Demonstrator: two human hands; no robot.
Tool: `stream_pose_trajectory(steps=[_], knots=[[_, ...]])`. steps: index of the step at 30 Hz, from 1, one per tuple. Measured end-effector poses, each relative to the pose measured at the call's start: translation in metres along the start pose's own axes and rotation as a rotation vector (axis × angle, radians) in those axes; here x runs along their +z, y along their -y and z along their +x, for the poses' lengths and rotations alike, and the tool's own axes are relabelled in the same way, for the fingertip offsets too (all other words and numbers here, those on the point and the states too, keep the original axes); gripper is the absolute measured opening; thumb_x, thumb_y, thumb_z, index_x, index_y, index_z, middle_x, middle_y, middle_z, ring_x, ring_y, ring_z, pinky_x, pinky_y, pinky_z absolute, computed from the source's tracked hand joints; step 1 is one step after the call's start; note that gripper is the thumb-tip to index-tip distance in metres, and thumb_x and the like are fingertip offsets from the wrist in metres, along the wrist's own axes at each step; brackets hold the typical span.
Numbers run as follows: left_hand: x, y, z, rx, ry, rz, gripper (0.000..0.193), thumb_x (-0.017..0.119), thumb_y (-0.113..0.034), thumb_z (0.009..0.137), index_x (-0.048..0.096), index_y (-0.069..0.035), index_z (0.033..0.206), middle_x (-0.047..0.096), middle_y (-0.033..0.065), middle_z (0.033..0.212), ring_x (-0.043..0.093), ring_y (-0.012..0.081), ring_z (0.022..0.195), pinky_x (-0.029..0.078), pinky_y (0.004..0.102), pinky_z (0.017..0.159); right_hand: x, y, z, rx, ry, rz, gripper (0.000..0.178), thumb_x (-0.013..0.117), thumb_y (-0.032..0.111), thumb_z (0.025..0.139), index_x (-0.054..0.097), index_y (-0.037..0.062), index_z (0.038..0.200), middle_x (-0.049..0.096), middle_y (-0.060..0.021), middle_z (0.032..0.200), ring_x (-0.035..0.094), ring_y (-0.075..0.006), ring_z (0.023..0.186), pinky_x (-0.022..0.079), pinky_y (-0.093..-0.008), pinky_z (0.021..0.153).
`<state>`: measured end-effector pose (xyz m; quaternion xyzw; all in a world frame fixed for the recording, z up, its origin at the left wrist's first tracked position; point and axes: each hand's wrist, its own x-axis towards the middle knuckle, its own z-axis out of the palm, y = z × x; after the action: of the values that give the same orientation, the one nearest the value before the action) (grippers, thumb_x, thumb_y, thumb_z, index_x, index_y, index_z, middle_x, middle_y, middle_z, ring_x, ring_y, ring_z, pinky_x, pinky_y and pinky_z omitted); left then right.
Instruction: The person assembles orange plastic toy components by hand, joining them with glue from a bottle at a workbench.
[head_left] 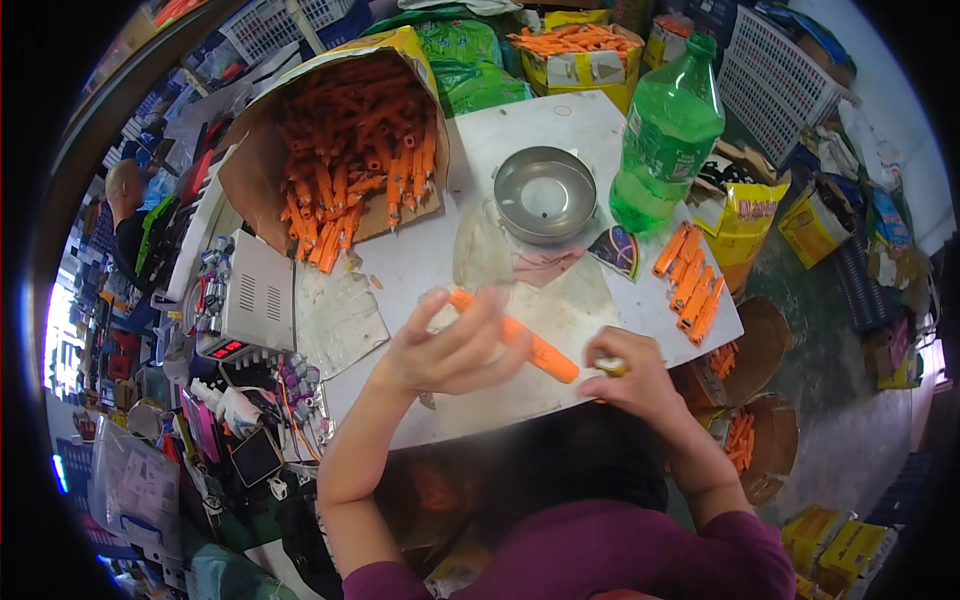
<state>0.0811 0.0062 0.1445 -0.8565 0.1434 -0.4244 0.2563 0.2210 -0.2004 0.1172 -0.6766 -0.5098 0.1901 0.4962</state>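
My left hand (455,345), smeared by motion, is closed round a long orange plastic piece (550,360) above the white table. One end of the piece points toward my right hand (635,372), which is curled at the table's near edge. Between its fingers shows a small yellowish round-ended thing (612,367), too small to name. Beyond my hands stands a steel bowl (545,195). Several similar orange pieces (690,280) lie in a row at the table's right edge.
Tipped toward me, a big open sack (350,150) spills orange pieces at the far left. A green bottle (668,140) stands near the far right corner. Beside the table's left is a grey box with a red display (255,295). Cartons (765,430) sit below right. Another person (125,200) is far left.
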Motion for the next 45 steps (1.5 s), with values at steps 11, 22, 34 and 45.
stream_pose_trajectory(steps=[11, 22, 34, 45], knots=[[0.016, 0.007, -0.008, 0.077, -0.095, 0.033, 0.037, 0.064, -0.004, 0.072, 0.048, -0.028, 0.095, 0.049, -0.0055, 0.078, 0.058, 0.0112, 0.095, 0.026, 0.0456, 0.101, 0.035, 0.012, 0.012, -0.253, -0.139, -0.314, 0.024, 0.071, 0.021, 0.068, 0.054, 0.0033, 0.069, 0.051, -0.0069, 0.062, 0.051, -0.0208, 0.051, 0.04, -0.0297, 0.047], [0.047, 0.019, -0.016, -0.186, -0.002, -0.214, 0.039, 0.066, -0.011, 0.073, 0.049, -0.024, 0.105, 0.055, 0.001, 0.103, 0.05, 0.0202, 0.109, 0.024, 0.0457, 0.102, 0.035, -0.016, 0.025, -0.165, -0.252, -0.356, 0.019, 0.068, 0.017, 0.069, 0.053, 0.005, 0.066, 0.05, -0.0058, 0.059, 0.051, -0.0211, 0.05, 0.041, -0.031, 0.045], [0.027, -0.068, 0.021, -1.553, -0.124, -1.74, 0.057, 0.05, -0.009, 0.086, 0.02, 0.004, 0.133, 0.059, 0.0156, 0.105, 0.05, 0.0216, 0.109, 0.037, 0.0322, 0.093, 0.052, -0.017, 0.035, -0.359, -0.357, -0.524, 0.019, 0.07, 0.013, 0.062, 0.054, 0.0075, 0.07, 0.051, -0.0046, 0.061, 0.052, -0.0196, 0.05, 0.041, -0.0296, 0.045], [0.028, -0.062, 0.024, -1.581, 0.022, -1.787, 0.053, 0.051, -0.008, 0.085, 0.027, 0.004, 0.131, 0.058, 0.0164, 0.106, 0.05, 0.019, 0.109, 0.037, 0.0315, 0.094, 0.055, -0.023, 0.034, -0.363, -0.377, -0.54, 0.014, 0.066, 0.013, 0.068, 0.052, 0.0106, 0.067, 0.047, 0.0007, 0.06, 0.05, -0.0135, 0.052, 0.041, -0.0263, 0.044]])
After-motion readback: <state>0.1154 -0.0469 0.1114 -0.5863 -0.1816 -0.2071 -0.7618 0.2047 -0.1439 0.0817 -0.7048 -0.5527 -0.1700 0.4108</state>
